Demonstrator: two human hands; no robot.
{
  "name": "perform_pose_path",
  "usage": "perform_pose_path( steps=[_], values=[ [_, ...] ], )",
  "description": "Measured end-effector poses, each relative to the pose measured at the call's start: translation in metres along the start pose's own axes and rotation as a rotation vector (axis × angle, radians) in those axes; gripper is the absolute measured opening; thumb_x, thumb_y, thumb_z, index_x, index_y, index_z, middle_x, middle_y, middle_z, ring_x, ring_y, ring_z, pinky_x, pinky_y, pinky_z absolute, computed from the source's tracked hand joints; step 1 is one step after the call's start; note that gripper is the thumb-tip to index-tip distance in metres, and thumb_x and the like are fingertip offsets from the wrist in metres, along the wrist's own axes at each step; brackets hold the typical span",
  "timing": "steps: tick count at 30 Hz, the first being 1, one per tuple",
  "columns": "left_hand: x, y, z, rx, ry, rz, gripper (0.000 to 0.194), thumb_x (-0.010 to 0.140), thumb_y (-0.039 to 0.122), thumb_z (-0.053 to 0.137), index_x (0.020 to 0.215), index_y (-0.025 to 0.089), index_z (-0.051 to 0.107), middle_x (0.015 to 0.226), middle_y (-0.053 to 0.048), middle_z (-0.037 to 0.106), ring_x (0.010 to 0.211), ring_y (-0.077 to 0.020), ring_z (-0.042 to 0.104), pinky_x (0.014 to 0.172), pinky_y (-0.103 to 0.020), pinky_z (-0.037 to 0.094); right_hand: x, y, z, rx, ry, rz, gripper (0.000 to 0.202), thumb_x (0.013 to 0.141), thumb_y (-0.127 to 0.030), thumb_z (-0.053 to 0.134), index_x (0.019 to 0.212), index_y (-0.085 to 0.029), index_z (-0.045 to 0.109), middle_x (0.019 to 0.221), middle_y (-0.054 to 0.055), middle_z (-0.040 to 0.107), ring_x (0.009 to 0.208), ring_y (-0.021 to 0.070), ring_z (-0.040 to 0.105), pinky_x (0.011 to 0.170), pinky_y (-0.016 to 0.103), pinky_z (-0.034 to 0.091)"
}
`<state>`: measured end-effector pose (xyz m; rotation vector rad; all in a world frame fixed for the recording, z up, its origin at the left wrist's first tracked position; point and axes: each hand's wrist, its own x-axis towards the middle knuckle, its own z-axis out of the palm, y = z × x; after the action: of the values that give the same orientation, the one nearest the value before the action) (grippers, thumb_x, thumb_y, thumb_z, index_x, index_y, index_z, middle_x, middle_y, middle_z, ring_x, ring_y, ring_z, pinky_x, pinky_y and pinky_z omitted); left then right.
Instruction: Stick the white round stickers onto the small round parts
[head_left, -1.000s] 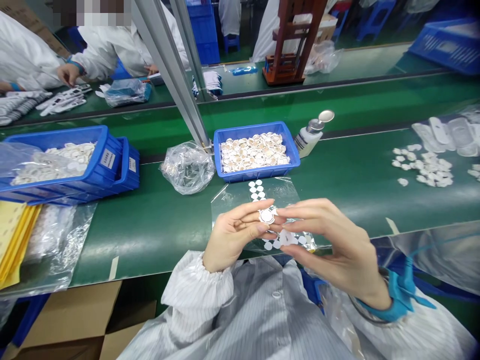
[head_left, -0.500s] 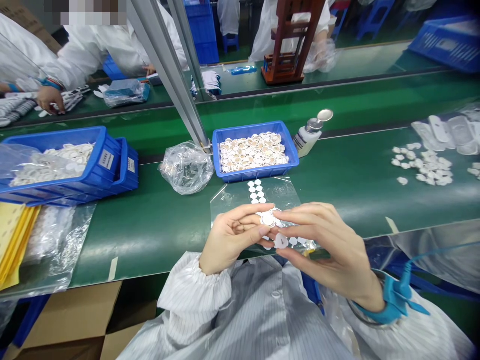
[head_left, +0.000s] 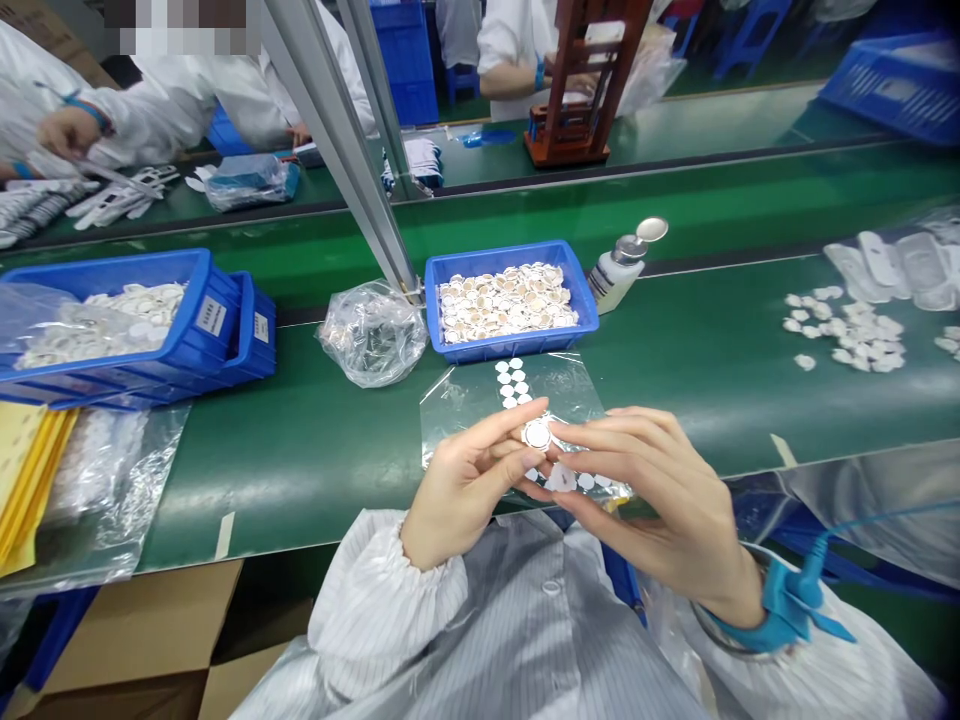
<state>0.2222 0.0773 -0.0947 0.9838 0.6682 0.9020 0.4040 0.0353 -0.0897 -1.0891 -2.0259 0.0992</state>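
Between the fingers of my left hand (head_left: 469, 480) is a small round white disc (head_left: 537, 434) with a dark ring line near its rim. My right hand (head_left: 660, 490) reaches in from the other side, its forefinger touching the disc's edge. Its thumb and middle finger pinch a second small white round piece (head_left: 561, 478) with a translucent look. Under both hands lies a clear plastic sheet (head_left: 465, 400), bearing rows of white round stickers (head_left: 514, 378). Just beyond it stands a blue bin (head_left: 495, 348) full of similar white discs.
An open-lidded bottle (head_left: 619, 270) stands right of the bin, a crumpled clear bag (head_left: 373, 335) to its left. Stacked blue bins (head_left: 187, 330) are at left. Small white pieces (head_left: 862, 335) lie at right. A metal post (head_left: 337, 140) rises behind; co-workers sit across the bench.
My hands stay nearly in place, with only slight finger shifts around the disc. Across the bench, one co-worker's hand has lifted and another's arm has come behind the brown stand.
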Motion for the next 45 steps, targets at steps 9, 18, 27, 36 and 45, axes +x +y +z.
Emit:
perform_pose_path(
  steps=[9,18,27,36,45],
  values=[
    [0.000,0.003,0.003,0.033,0.064,0.110,0.034,0.080,0.002,0.068,0.101,0.026,0.077,0.080,0.003,0.079,0.072,-0.0110,0.074,0.063,-0.014,0.062,0.004,-0.006,-0.002,-0.011,0.023,0.007,0.014,0.086,-0.019,0.070,0.098,-0.020,0.063,0.105,0.005,0.076,0.091,0.0174,0.070,0.089,0.039,0.047],
    [-0.005,-0.003,0.004,0.153,0.144,0.126,0.039,0.079,0.004,0.071,0.107,0.031,0.075,0.077,0.005,0.077,0.065,-0.0066,0.070,0.064,-0.012,0.060,0.004,-0.008,0.004,-0.059,0.070,-0.009,0.014,0.085,-0.017,0.070,0.098,-0.018,0.064,0.104,0.007,0.076,0.089,0.0178,0.071,0.089,0.038,0.047],
    [-0.004,0.001,0.007,0.232,0.179,0.135,0.030,0.075,0.008,0.076,0.100,0.024,0.075,0.071,0.004,0.076,0.063,-0.0093,0.072,0.062,-0.013,0.061,0.009,-0.002,-0.005,0.043,0.071,0.055,0.020,0.082,-0.013,0.073,0.098,-0.017,0.062,0.094,0.006,0.076,0.082,0.0158,0.069,0.084,0.036,0.050],
    [-0.011,0.001,0.008,0.576,0.183,0.327,0.032,0.076,0.007,0.072,0.105,0.020,0.075,0.088,-0.003,0.079,0.069,-0.0126,0.073,0.062,-0.017,0.062,0.026,0.001,-0.010,0.071,-0.079,0.063,0.013,0.085,-0.024,0.072,0.094,-0.021,0.061,0.070,-0.004,0.065,0.060,0.0105,0.058,0.065,0.028,0.045],
    [-0.012,-0.002,0.009,0.686,0.160,0.388,0.038,0.079,0.003,0.065,0.112,0.020,0.073,0.088,-0.004,0.077,0.072,-0.0141,0.073,0.065,-0.020,0.063,0.024,0.000,-0.011,0.069,-0.099,0.124,0.011,0.087,-0.027,0.070,0.090,-0.021,0.060,0.070,-0.004,0.062,0.061,0.0101,0.052,0.063,0.029,0.039]
  ],
)
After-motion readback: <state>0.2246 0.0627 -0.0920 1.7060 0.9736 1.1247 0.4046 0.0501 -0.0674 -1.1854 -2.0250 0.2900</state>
